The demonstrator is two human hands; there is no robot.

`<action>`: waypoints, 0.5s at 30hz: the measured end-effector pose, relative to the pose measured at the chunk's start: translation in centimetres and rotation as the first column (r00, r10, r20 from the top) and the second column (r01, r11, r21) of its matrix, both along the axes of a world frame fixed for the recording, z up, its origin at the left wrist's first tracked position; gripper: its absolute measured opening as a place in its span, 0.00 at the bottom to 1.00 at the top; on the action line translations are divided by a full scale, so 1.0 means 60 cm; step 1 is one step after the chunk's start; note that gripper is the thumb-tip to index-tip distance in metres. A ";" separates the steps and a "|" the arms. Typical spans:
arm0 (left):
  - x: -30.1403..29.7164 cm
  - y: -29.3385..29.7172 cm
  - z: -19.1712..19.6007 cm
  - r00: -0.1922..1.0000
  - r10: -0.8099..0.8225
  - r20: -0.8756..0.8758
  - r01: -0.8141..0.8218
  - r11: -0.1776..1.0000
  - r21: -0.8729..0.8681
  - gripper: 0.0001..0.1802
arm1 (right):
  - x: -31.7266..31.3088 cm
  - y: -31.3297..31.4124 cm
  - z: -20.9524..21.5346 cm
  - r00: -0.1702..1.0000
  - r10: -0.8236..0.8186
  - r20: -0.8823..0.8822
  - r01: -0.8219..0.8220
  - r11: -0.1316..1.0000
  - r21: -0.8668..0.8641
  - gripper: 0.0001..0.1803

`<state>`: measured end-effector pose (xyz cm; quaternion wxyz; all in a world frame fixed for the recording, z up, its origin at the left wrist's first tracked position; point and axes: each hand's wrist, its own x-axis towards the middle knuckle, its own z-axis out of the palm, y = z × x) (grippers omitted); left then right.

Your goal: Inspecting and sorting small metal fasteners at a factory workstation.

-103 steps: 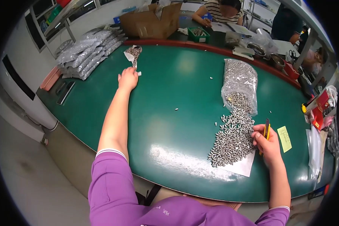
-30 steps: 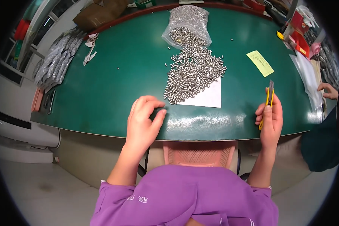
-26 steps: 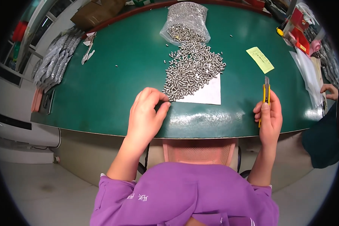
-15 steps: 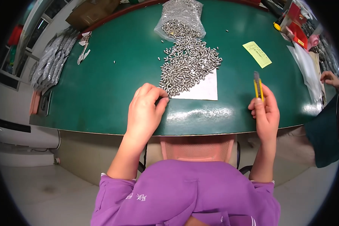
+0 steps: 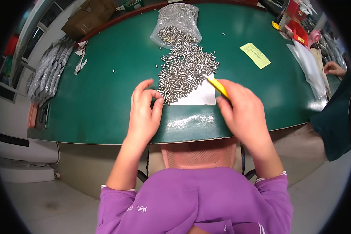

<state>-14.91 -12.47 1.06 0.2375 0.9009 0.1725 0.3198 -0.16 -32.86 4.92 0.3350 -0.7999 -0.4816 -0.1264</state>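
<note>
A heap of small silver metal pieces, bullet-shaped, spreads over a white sheet on the green table. My left hand is at the near left corner of the heap. Its thumb and a bent finger come together by the outermost pieces, while another finger stays raised. Whether a piece is between them is too small to make out. In my right hand is a yellow utility knife, its tip pointing left at the heap's right edge. The fingers wrap round the knife's handle.
An open clear plastic bag of the same pieces lies behind the heap. A yellow paper slip is at right, beyond it plastic bags and red bins. Filled bags are stacked left. Another person's hand shows far right.
My right hand has swung left with the utility knife, from upright beside the heap to the heap's right edge. My left hand stays at the near corner, one finger now lifted. The view has shifted slightly.
</note>
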 end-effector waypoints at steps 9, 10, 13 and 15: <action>0.066 0.119 -0.002 0.966 -0.257 -0.019 0.242 0.930 -0.275 0.05 | 0.064 -0.005 0.020 0.945 0.148 -0.292 -0.193 0.972 -0.133 0.18; 0.072 0.113 -0.013 0.968 -0.249 0.026 0.247 0.932 -0.264 0.05 | 0.058 -0.003 0.007 0.932 0.227 -0.282 -0.261 0.961 -0.089 0.16; 0.091 0.099 -0.023 0.965 -0.260 0.046 0.263 0.937 -0.230 0.06 | 0.025 0.010 -0.017 0.945 0.296 -0.136 -0.309 0.947 -0.086 0.16; 0.107 0.103 -0.021 0.959 -0.281 0.029 0.281 0.939 -0.199 0.06 | 0.016 0.019 -0.017 0.960 0.281 -0.007 -0.279 0.952 -0.126 0.18</action>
